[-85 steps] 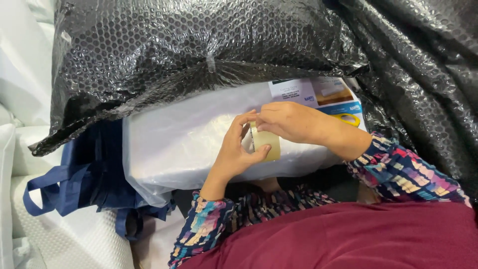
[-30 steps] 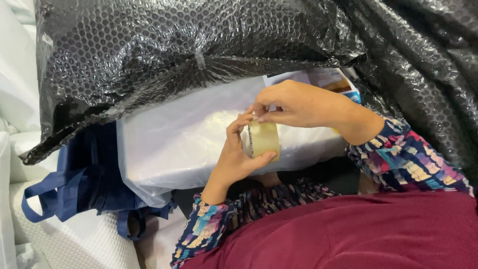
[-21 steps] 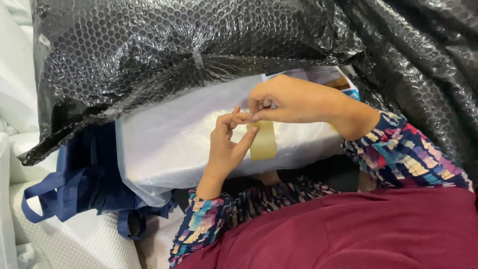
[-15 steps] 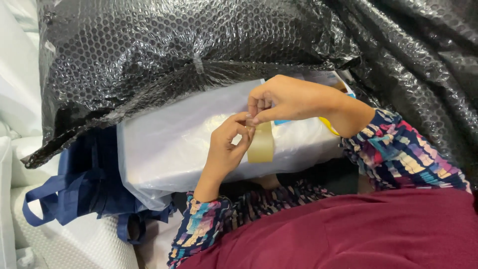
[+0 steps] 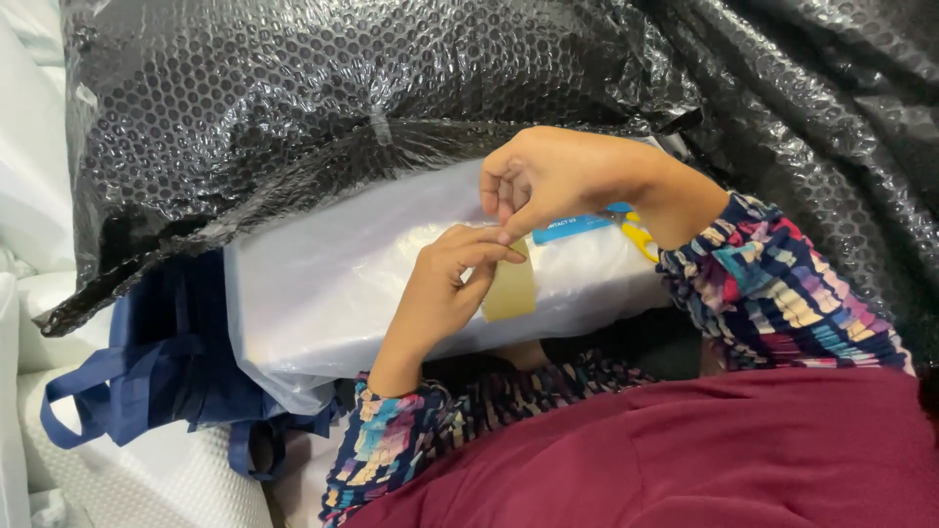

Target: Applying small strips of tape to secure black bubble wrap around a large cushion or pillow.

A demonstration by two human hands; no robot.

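Note:
My left hand (image 5: 440,293) holds a tan piece or small roll of packing tape (image 5: 511,288) against a white plastic-wrapped package (image 5: 333,284). My right hand (image 5: 558,181) comes in from the right and pinches the tape's top edge with thumb and forefinger, right where my left fingertips are. The package lies across my lap, partly tucked under black bubble wrap (image 5: 323,108). Its right end has a blue and yellow label (image 5: 587,223). Both arms are in colourful patterned sleeves.
Black bubble wrap also covers the whole right side (image 5: 831,127). A navy blue cloth bag with handles (image 5: 147,381) lies left of the package, on white padded material (image 5: 127,479). My maroon garment (image 5: 704,460) fills the bottom right.
The camera view has shifted slightly. My right fingers have closed in on the tape's top edge beside my left fingertips, and the tape now hangs below both hands.

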